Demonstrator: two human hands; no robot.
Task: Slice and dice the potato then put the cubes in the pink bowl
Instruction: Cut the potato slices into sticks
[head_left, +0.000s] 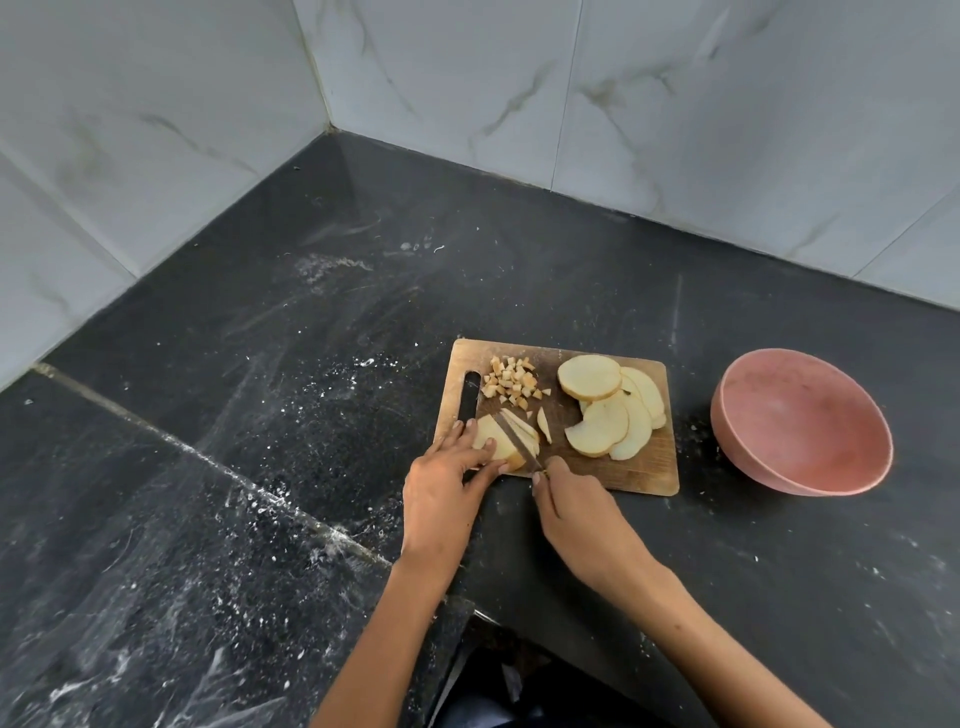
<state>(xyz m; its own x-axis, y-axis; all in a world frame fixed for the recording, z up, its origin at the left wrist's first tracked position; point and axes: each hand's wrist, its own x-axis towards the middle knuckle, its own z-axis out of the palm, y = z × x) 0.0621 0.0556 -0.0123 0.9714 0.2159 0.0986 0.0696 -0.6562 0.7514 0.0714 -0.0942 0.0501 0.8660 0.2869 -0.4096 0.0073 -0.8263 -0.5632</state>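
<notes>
A dark speckled stone bench (363, 322) is filling a corner where two pale marbled tiled walls are meeting. White powdery smears and specks are dusting its surface, and a pale seam is running diagonally across its left part. A wooden cutting board (639, 467) with a slotted handle is lying flat on the bench, right of centre. A pink bowl (802, 423) is sitting upright directly on the bench just to the right of the board, apart from it.
</notes>
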